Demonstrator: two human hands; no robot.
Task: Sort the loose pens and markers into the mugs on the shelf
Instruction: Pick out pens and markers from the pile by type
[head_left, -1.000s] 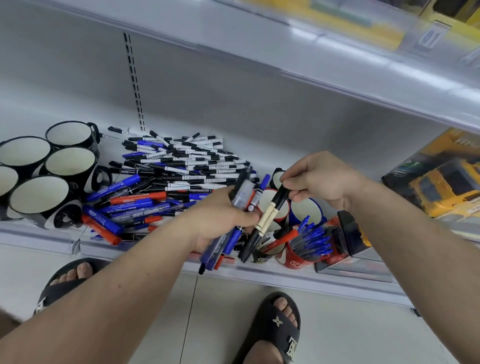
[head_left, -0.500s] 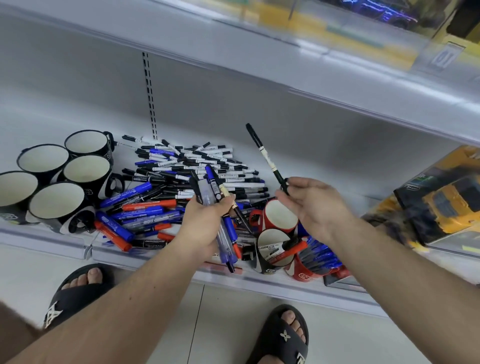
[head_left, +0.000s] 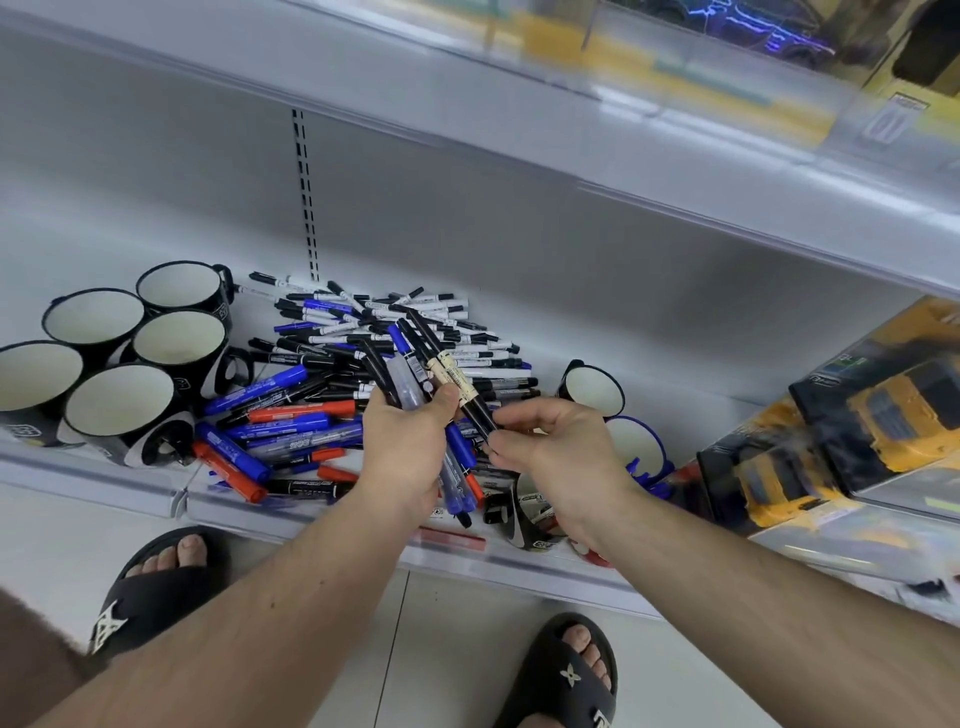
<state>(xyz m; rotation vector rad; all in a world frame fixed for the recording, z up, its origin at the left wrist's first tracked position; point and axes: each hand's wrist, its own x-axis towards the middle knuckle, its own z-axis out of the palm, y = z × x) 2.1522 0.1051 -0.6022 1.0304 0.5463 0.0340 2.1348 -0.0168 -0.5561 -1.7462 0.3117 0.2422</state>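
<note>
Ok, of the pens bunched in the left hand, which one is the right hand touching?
The black pen with the cream barrel. The right hand pinches its lower black end, while the left hand grips the bundle; the others are blue or clear.

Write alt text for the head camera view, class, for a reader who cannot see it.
A person's left hand grips a bundle of pens above a shelf, while the right hand pinches the dark lower end of one cream-barrelled pen in that bundle. Loose pens and markers lie heaped behind, with empty black mugs on the left.
</note>
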